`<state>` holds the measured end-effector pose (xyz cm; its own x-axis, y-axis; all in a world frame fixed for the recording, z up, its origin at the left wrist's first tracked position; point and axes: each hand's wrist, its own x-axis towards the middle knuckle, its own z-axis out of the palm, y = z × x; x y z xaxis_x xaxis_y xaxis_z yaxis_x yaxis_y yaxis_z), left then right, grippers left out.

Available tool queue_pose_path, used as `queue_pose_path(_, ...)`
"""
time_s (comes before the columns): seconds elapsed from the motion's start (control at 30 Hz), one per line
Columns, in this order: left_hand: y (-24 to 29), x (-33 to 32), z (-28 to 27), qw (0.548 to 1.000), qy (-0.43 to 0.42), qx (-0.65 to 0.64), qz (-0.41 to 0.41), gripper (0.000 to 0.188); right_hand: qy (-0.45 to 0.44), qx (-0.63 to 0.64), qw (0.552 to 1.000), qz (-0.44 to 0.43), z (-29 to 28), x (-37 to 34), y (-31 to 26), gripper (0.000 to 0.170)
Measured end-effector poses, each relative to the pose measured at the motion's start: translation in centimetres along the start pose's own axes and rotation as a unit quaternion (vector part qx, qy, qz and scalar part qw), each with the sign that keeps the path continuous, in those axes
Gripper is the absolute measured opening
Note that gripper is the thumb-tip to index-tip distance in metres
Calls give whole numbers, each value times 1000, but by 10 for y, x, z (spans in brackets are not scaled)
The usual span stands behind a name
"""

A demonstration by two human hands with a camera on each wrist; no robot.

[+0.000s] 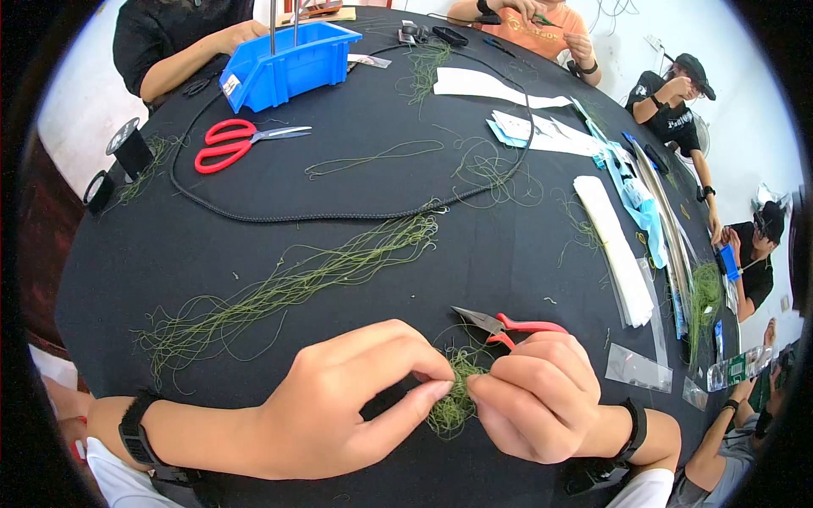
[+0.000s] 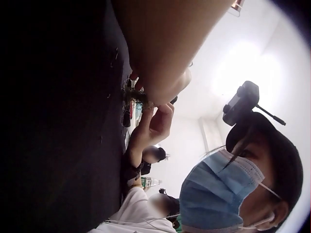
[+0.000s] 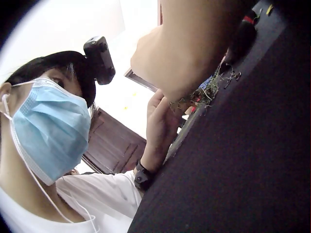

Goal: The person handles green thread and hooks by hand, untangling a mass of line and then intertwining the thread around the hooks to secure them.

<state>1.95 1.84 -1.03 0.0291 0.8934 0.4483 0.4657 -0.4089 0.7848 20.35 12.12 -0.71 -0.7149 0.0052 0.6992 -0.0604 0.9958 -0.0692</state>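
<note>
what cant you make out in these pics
Head view: one handle of the red-handled metal pliers, mostly hidden behind the right hand.
Head view: which strands of tangled green thread the left hand pinches; too fine.
Right wrist view: oblong yellow object near the top edge; too small to identify.

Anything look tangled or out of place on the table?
Yes: the green clump between the left hand and right hand looks snarled, its threads crossing every way, unlike the longer strands beyond.

Black table (image 1: 508, 267) with threads (image 1: 305, 278), scissors (image 1: 241, 146)
</note>
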Motion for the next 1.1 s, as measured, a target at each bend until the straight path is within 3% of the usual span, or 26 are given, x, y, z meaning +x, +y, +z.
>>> queue_pose_path(0.07, 2, -1, -1, 999, 4, -8, -33, 14, -1, -3, 1000, -4, 0, 1, 0, 38)
queue_pose_path(0.27, 7, 2, 0, 1000, -4, -19, -19, 12, 1, -8, 999, -45, 2, 0, 0, 39)
queue_pose_path(0.37, 5, 1, 0, 1000, -12, -22, -15, 11, -16, -14, 999, -48, -1, 1, -1, 28)
queue_pose_path(0.47, 4, 0, -3, 994, -53, -61, -70, 11, -14, -11, 999, -48, -2, 1, -1, 26)
queue_pose_path(0.57, 5, -2, -2, 954, -65, -215, -200, 9, -18, -20, 998, -54, -3, 1, -1, 26)
queue_pose_path(0.67, 4, -2, -3, 940, -79, -237, -234, 11, -22, -32, 997, -61, -5, 1, -2, 26)
queue_pose_path(0.97, 6, -1, -2, 946, -76, -229, -214, 12, -10, -82, 996, -38, -5, -3, -7, 26)
queue_pose_path(1.07, 1, 0, -4, 978, -84, -163, -98, 12, -17, -88, 995, -46, -8, -1, -8, 27)
queue_pose_path(1.1, 2, 0, -4, 975, -87, -171, -109, 12, -19, -85, 995, -44, -9, 0, -8, 27)
